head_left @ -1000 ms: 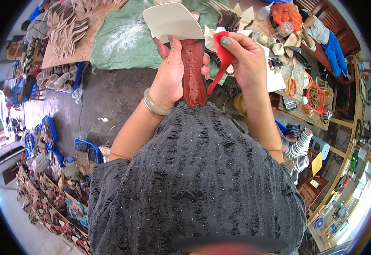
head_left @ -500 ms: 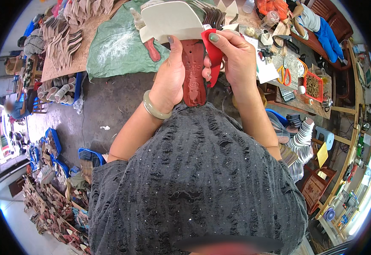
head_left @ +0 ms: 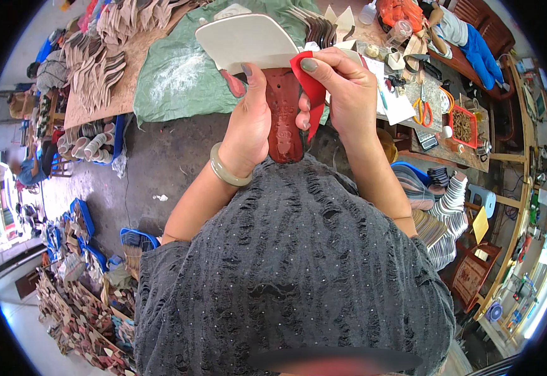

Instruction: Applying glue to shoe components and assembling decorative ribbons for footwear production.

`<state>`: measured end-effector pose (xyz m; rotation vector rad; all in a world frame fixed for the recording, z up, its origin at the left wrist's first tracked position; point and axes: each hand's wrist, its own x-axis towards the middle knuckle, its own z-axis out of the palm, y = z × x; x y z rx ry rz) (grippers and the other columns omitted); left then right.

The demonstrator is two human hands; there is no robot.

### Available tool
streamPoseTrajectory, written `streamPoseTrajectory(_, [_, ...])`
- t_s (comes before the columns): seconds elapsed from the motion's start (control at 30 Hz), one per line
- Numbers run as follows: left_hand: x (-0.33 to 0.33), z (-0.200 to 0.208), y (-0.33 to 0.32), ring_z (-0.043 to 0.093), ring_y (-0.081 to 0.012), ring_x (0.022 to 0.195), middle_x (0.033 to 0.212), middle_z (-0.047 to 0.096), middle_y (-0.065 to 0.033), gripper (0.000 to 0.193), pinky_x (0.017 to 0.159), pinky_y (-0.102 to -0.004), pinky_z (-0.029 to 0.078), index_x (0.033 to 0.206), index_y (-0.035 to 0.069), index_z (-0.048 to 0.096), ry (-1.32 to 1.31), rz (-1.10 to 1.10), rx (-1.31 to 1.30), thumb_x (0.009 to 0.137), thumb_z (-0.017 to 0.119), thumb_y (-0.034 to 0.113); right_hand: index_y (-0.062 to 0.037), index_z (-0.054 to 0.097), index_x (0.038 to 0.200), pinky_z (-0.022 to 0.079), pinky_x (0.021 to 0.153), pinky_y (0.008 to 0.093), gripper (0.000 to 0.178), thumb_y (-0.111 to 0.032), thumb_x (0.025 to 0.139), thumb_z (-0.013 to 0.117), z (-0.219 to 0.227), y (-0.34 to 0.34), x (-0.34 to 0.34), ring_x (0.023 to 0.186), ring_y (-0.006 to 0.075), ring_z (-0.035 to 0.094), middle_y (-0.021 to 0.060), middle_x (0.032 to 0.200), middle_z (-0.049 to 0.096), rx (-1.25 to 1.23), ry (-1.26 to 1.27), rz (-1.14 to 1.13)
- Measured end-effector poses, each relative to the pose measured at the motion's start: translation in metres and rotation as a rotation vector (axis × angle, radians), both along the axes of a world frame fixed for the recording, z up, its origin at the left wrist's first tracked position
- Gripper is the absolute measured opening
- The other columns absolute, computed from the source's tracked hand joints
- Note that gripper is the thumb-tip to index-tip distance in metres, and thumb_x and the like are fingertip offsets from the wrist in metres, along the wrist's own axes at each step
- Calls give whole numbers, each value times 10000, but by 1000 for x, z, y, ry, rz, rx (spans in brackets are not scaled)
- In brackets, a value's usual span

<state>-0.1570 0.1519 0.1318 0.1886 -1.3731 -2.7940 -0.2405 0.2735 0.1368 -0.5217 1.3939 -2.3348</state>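
Before my chest, my left hand (head_left: 251, 128) is closed round a reddish-brown shoe last (head_left: 286, 128), its thumb on the near left side and its fingertips showing on the right. Raised marks cover the last's upward face. A wide, curved off-white panel (head_left: 248, 42) sits at the far end of the last; whether it is fixed there I cannot tell. My right hand (head_left: 348, 91) pinches the top of a red strip of material (head_left: 314, 91) between thumb and fingers. The strip hangs along the last's right side, close to my left fingertips.
Under the far work lies a green cloth (head_left: 179, 81) with white powder, beside stacked beige cut pieces (head_left: 94, 75). Orange-handled scissors (head_left: 422, 113) and a red basket (head_left: 462, 125) lie on the right-hand table. Blue crates (head_left: 138, 238) stand on the floor. A person (head_left: 477, 53) sits at far right.
The last and panel have come slightly nearer, and the panel tilts more to the left. My right hand still pinches the red strip, which has shifted slightly with it. The view has moved a little.
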Motion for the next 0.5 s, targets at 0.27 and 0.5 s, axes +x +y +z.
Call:
streamPoseTrajectory(0.27, [33,15,-51,503,-114,633,874,554,-59,776,613,-251,459,1487,111,244,128,18,-292,945,159,659,49,678,895,518,400,288,96,-42,868,663,16,-46,38,538,172,631,85,878,632,-145,-134,109])
streamPoseTrajectory(0.5, [78,18,-99,570,-131,685,894,592,-78,722,641,-260,486,1484,64,218,100,58,-383,977,283,574,-46,722,848,471,648,322,149,-41,702,751,24,-95,58,746,216,556,30,783,619,353,1097,-277])
